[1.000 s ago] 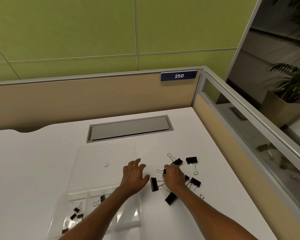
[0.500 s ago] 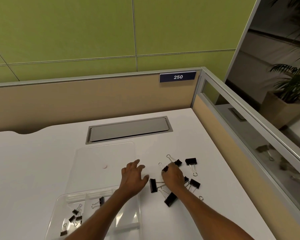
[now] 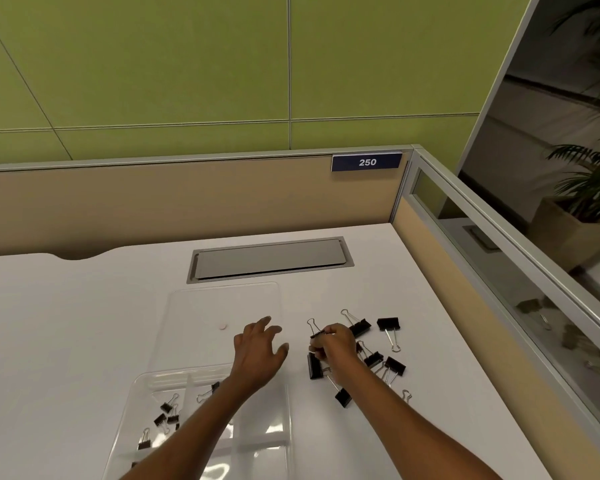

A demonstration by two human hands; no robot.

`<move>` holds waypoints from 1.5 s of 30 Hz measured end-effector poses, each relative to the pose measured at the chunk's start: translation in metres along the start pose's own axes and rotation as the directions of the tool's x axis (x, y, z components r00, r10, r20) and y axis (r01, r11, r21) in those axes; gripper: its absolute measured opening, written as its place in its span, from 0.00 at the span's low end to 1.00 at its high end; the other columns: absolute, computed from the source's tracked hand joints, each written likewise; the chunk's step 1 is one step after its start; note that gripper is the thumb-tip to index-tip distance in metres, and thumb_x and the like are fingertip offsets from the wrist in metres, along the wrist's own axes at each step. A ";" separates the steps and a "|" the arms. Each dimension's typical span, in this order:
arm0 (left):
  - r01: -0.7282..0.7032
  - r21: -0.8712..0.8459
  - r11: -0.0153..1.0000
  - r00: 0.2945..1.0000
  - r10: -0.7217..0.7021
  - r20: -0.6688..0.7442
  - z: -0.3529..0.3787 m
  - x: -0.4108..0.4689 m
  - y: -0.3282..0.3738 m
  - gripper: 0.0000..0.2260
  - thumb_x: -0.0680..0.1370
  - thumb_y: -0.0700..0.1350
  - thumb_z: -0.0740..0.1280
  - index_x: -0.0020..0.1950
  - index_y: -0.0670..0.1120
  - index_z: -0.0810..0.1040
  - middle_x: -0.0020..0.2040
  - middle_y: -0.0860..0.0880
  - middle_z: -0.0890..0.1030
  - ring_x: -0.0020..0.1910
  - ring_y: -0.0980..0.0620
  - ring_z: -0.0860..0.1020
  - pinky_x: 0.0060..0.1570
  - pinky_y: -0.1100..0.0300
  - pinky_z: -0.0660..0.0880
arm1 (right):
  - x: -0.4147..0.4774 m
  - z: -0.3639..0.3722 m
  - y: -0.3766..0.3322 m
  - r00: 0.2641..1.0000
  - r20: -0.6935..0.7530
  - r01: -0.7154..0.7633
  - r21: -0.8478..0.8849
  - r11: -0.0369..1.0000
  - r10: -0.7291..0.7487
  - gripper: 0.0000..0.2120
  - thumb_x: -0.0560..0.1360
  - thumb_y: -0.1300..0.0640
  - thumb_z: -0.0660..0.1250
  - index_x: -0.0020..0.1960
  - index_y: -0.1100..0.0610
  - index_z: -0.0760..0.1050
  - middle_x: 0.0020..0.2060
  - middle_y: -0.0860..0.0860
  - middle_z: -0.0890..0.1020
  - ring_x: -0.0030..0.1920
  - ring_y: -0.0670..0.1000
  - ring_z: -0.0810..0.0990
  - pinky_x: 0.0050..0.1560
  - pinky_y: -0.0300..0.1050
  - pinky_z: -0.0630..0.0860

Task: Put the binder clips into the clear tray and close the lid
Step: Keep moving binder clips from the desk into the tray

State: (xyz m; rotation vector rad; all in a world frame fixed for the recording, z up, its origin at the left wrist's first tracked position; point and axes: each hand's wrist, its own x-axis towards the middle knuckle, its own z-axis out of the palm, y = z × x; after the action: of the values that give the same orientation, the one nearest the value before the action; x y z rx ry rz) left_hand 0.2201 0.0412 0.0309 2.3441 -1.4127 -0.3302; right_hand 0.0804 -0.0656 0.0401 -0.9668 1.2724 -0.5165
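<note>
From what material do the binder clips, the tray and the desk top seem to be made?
Binder clips: probably metal, matt black bodies with thin, shiny wire handles. Tray: likely clear, glossy plastic; what lies under it shows through, and glare sits on it. Desk top: smooth white, perhaps laminate; the look leaves it open.

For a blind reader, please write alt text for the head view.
The right hand pinches one binder clip among loose clips on a white desk. The open left hand is beside it, near a clear tray holding a few clips.
</note>
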 end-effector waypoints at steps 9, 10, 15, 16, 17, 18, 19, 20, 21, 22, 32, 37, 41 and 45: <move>0.037 -0.023 0.999 0.997 -0.039 -0.063 -0.026 -0.027 -0.030 0.23 0.72 0.59 0.57 0.62 0.50 0.75 0.70 0.47 0.69 0.69 0.46 0.64 0.62 0.46 0.61 | -0.034 0.030 0.009 0.992 0.128 -0.023 0.025 0.999 0.020 0.03 0.68 0.70 0.69 0.42 0.66 0.78 0.35 0.58 0.81 0.34 0.53 0.80 0.30 0.41 0.73; 0.042 -0.022 0.999 0.997 -0.043 -0.065 -0.029 -0.031 -0.035 0.23 0.72 0.59 0.57 0.62 0.50 0.75 0.70 0.47 0.70 0.69 0.45 0.64 0.62 0.46 0.61 | -0.038 0.034 0.012 0.993 0.115 0.001 -0.029 1.000 0.002 0.03 0.67 0.68 0.69 0.41 0.65 0.78 0.34 0.55 0.80 0.34 0.52 0.77 0.30 0.41 0.71; 0.079 -0.020 0.997 0.994 -0.080 -0.071 -0.040 -0.049 -0.057 0.19 0.75 0.56 0.58 0.61 0.51 0.76 0.70 0.48 0.70 0.67 0.45 0.66 0.61 0.46 0.62 | -0.063 0.057 0.023 0.989 0.123 0.107 -0.210 0.972 -0.083 0.03 0.66 0.64 0.71 0.36 0.62 0.78 0.27 0.51 0.73 0.29 0.49 0.69 0.29 0.40 0.64; 0.082 -0.018 0.996 0.993 -0.083 -0.080 -0.042 -0.053 -0.062 0.17 0.76 0.55 0.60 0.61 0.51 0.76 0.70 0.48 0.70 0.67 0.46 0.66 0.61 0.46 0.62 | -0.068 0.063 0.026 0.987 0.133 0.123 -0.244 0.962 -0.093 0.03 0.66 0.64 0.72 0.35 0.60 0.78 0.27 0.50 0.74 0.30 0.49 0.70 0.29 0.40 0.65; 0.084 -0.016 0.996 0.992 -0.085 -0.089 -0.044 -0.057 -0.067 0.15 0.77 0.53 0.61 0.61 0.51 0.76 0.69 0.48 0.70 0.67 0.46 0.66 0.61 0.47 0.62 | -0.072 0.069 0.029 0.985 0.137 0.139 -0.283 0.949 -0.104 0.03 0.65 0.64 0.72 0.35 0.59 0.79 0.29 0.49 0.77 0.31 0.49 0.74 0.30 0.41 0.69; 0.089 -0.014 0.996 0.991 -0.090 -0.094 -0.046 -0.061 -0.072 0.14 0.77 0.52 0.61 0.61 0.51 0.76 0.69 0.48 0.70 0.67 0.46 0.66 0.61 0.47 0.62 | -0.077 0.076 0.031 0.984 0.139 0.155 -0.321 0.934 -0.115 0.03 0.64 0.63 0.73 0.37 0.58 0.80 0.32 0.49 0.81 0.34 0.49 0.78 0.33 0.43 0.74; 0.096 -0.016 0.995 0.991 -0.097 -0.095 -0.048 -0.065 -0.076 0.14 0.78 0.52 0.61 0.61 0.51 0.76 0.69 0.48 0.70 0.67 0.46 0.66 0.61 0.47 0.61 | -0.080 0.083 0.035 0.982 0.139 0.172 -0.359 0.917 -0.130 0.05 0.63 0.61 0.75 0.38 0.57 0.80 0.35 0.49 0.83 0.37 0.50 0.80 0.38 0.47 0.79; 0.103 -0.020 0.994 0.990 -0.105 -0.090 -0.050 -0.069 -0.080 0.15 0.78 0.53 0.60 0.62 0.51 0.76 0.69 0.48 0.70 0.67 0.46 0.66 0.62 0.47 0.61 | -0.083 0.089 0.039 0.981 0.135 0.183 -0.402 0.897 -0.140 0.07 0.62 0.60 0.75 0.38 0.55 0.80 0.38 0.49 0.83 0.40 0.51 0.82 0.43 0.49 0.81; 0.110 -0.025 0.994 0.990 -0.111 -0.081 -0.051 -0.073 -0.084 0.16 0.77 0.54 0.58 0.62 0.51 0.76 0.69 0.48 0.70 0.67 0.46 0.66 0.62 0.47 0.61 | -0.087 0.095 0.044 0.980 0.130 0.195 -0.442 0.875 -0.153 0.08 0.61 0.58 0.76 0.38 0.53 0.79 0.39 0.48 0.83 0.40 0.52 0.82 0.45 0.50 0.81; 0.113 -0.026 0.993 0.991 -0.115 -0.074 -0.053 -0.076 -0.087 0.19 0.76 0.56 0.56 0.61 0.51 0.76 0.69 0.48 0.70 0.67 0.46 0.66 0.62 0.47 0.61 | -0.091 0.101 0.048 0.978 0.126 0.207 -0.483 0.851 -0.166 0.09 0.61 0.57 0.77 0.38 0.52 0.78 0.39 0.48 0.83 0.40 0.51 0.82 0.45 0.50 0.81; 0.073 0.002 0.997 0.994 -0.072 -0.083 -0.057 -0.100 -0.119 0.31 0.71 0.63 0.44 0.60 0.50 0.77 0.68 0.47 0.72 0.66 0.45 0.67 0.60 0.44 0.63 | -0.125 0.143 0.077 0.946 0.122 0.282 -0.769 0.573 -0.302 0.14 0.72 0.57 0.70 0.57 0.54 0.76 0.52 0.51 0.82 0.51 0.52 0.81 0.46 0.42 0.77; 0.046 0.011 0.999 0.997 -0.045 -0.065 -0.055 -0.103 -0.125 0.30 0.72 0.62 0.44 0.60 0.50 0.78 0.68 0.47 0.72 0.66 0.44 0.68 0.60 0.44 0.64 | -0.130 0.152 0.086 0.936 0.114 0.282 -0.811 0.512 -0.334 0.09 0.75 0.57 0.67 0.55 0.56 0.75 0.51 0.52 0.82 0.49 0.53 0.81 0.46 0.43 0.78; 0.021 0.010 1.000 0.998 -0.021 -0.055 -0.054 -0.102 -0.124 0.30 0.72 0.62 0.45 0.60 0.50 0.78 0.68 0.47 0.72 0.65 0.44 0.68 0.60 0.44 0.64 | -0.129 0.153 0.090 0.923 0.121 0.308 -0.802 0.512 -0.366 0.11 0.76 0.55 0.67 0.57 0.56 0.75 0.53 0.52 0.82 0.52 0.52 0.81 0.48 0.42 0.77; -0.003 0.010 1.000 0.998 0.003 -0.059 -0.054 -0.098 -0.118 0.30 0.71 0.61 0.45 0.59 0.50 0.78 0.67 0.47 0.73 0.65 0.44 0.68 0.59 0.44 0.64 | -0.128 0.149 0.090 0.899 0.145 0.381 -0.728 0.571 -0.414 0.17 0.75 0.54 0.68 0.63 0.55 0.73 0.57 0.52 0.81 0.56 0.52 0.80 0.55 0.44 0.76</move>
State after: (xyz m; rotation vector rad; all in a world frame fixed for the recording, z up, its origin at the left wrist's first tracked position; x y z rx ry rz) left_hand 0.2890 0.1881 0.0279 2.3400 -1.3932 -0.2511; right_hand 0.1725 0.1297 0.0361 -1.9953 1.3184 -0.3433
